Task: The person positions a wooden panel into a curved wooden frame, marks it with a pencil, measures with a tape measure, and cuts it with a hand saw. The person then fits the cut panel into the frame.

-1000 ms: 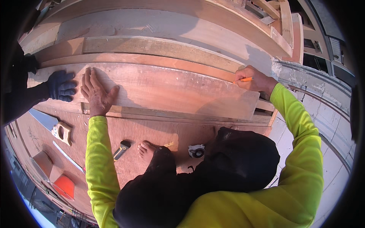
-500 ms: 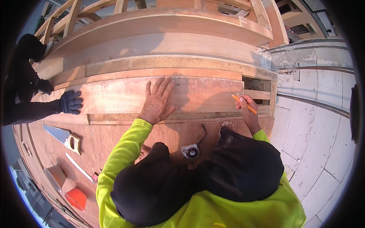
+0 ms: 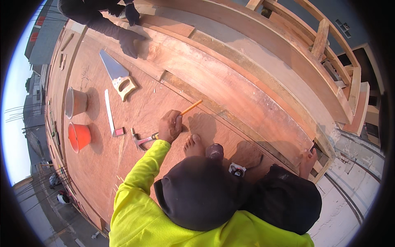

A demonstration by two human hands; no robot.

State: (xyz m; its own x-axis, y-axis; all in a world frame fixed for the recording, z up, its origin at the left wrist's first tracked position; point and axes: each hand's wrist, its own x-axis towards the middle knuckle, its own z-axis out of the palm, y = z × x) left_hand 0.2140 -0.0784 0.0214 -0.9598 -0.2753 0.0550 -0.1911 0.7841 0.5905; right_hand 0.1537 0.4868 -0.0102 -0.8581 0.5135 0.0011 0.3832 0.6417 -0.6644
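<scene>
Near the centre of the view the left hand point(image 3: 169, 126) was curled nearly closed around 1 orange pencil point(image 3: 191, 107), whose free end stuck out toward 2 o'clock, over the plywood floor point(image 3: 144, 99). The long wooden board point(image 3: 238, 96) lay slantwise from 11 o'clock down to 4 o'clock on a timber frame point(image 3: 189, 91). At its 4 o'clock end the right hand point(image 3: 307, 162) showed only in part beyond the dark-clothed right knee point(image 3: 288, 197), at the board's corner; how far its fingers opened, or whether they gripped anything, I could not tell. A hammer point(image 3: 144, 141) lay at 8 o'clock, its handle running behind the left hand; whether they touched was unclear. At 9 o'clock lay a white-bladed square point(image 3: 109, 108), with a red bucket point(image 3: 79, 136) and a grey bucket point(image 3: 76, 103) farther out. A handsaw point(image 3: 118, 76) lay at 10 o'clock. At 11 o'clock 1 gloved hand point(image 3: 131, 41) of a co-worker rested on the board, the 2nd glove point(image 3: 132, 14) just beyond. A tape measure point(image 3: 237, 169) sat at 5 o'clock, between the knees
</scene>
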